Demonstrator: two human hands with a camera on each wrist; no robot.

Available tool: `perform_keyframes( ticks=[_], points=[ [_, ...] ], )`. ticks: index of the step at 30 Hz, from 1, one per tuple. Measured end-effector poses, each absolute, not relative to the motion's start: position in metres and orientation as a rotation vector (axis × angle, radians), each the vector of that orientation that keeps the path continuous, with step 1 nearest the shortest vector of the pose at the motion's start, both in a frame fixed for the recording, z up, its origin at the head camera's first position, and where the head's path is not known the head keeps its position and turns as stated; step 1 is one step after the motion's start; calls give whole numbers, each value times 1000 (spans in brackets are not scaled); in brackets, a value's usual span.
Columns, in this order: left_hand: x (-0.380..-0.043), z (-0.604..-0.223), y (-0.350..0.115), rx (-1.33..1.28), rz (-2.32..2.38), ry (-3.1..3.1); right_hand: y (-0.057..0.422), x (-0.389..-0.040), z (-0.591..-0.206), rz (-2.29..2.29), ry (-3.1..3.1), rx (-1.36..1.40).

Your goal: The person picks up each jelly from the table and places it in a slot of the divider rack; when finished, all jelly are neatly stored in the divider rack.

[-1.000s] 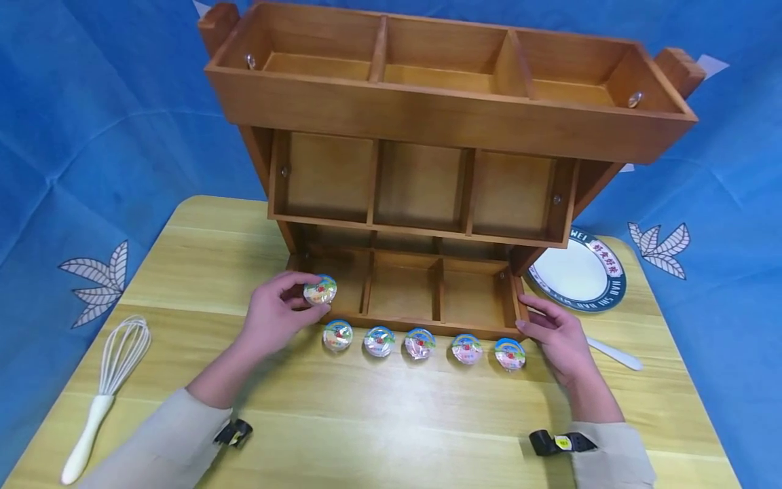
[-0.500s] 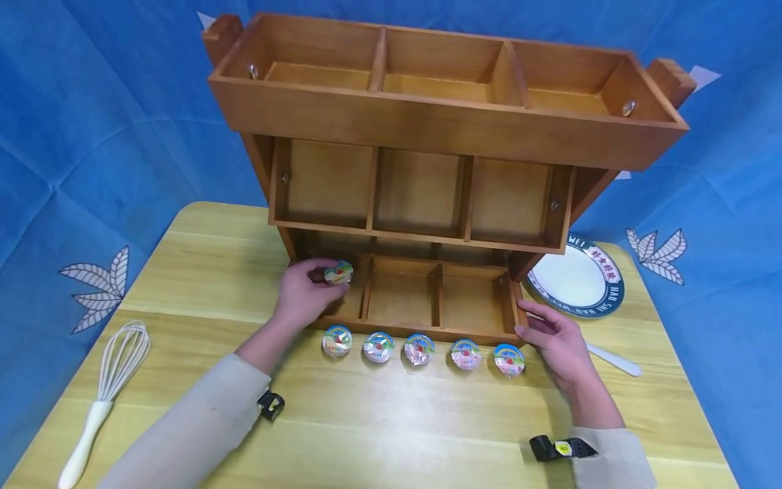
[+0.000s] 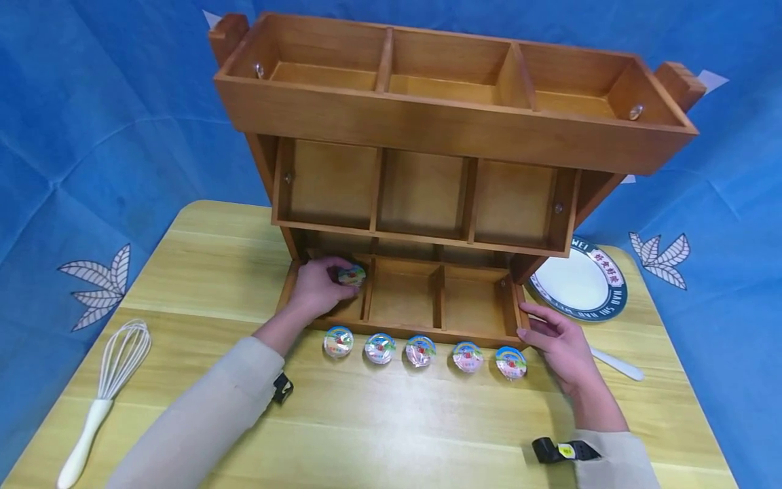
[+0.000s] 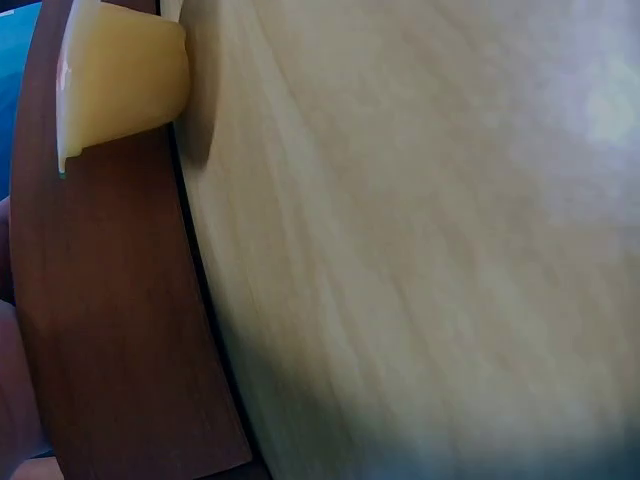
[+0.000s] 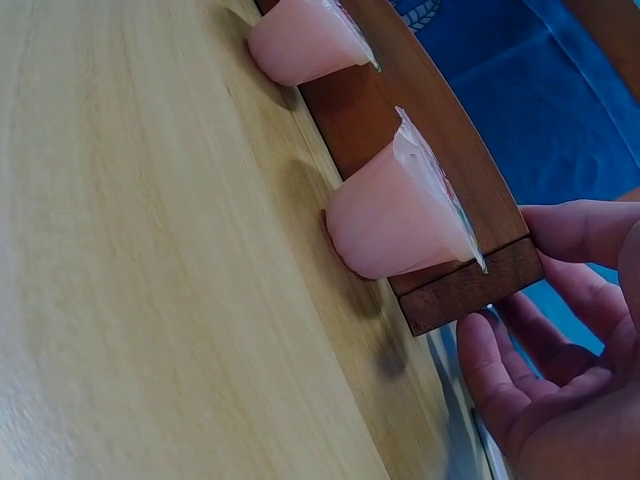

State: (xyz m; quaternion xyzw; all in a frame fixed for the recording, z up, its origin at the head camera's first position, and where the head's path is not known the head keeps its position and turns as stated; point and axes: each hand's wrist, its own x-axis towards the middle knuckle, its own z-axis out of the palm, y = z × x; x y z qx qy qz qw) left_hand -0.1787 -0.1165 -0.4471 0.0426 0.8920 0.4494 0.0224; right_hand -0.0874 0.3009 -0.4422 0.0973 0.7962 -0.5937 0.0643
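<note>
My left hand [image 3: 316, 288] pinches a small jelly cup [image 3: 352, 275] with a printed foil lid, inside the bottom-left compartment of the brown wooden rack [image 3: 452, 129]. At the rack's bottom right corner, my right hand [image 3: 552, 339] grips the end of the lowest tray [image 5: 480, 275] between thumb and fingers. Several more jelly cups stand upright in a row before that tray, a yellow cup [image 4: 125, 75] at the left end and a pink cup [image 5: 400, 215] at the right end. In the left wrist view, the held cup is hidden and only a sliver of hand shows.
Two more tiers of compartments rise above the lowest tray, the top one jutting forward over the hands. A whisk [image 3: 104, 401] lies at the left. Behind the rack's right side sits a green-rimmed plate [image 3: 617, 299], with a white handle [image 3: 617, 363] near my right hand.
My left hand has carried the jelly cup rightward and forward, from the tray's left edge into the bottom-left compartment. The right hand stays on the tray corner.
</note>
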Motion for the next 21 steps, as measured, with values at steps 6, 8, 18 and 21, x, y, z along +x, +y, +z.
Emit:
perform_keyframes(
  ticks=[6,8,18,21],
  points=[
    [-183,-448,-114,101,1369,2734,303,-87,-444,-1795,2395,290],
    [-184,-448,-114,84,1378,2726,302,-87,-445,-1798,2388,288],
    [-184,-447,-112,82,1449,2683,302,-87,-445,-1800,2401,288],
    [-184,-447,-112,84,1472,2670,302,-87,-445,-1810,2402,281]
  ],
)
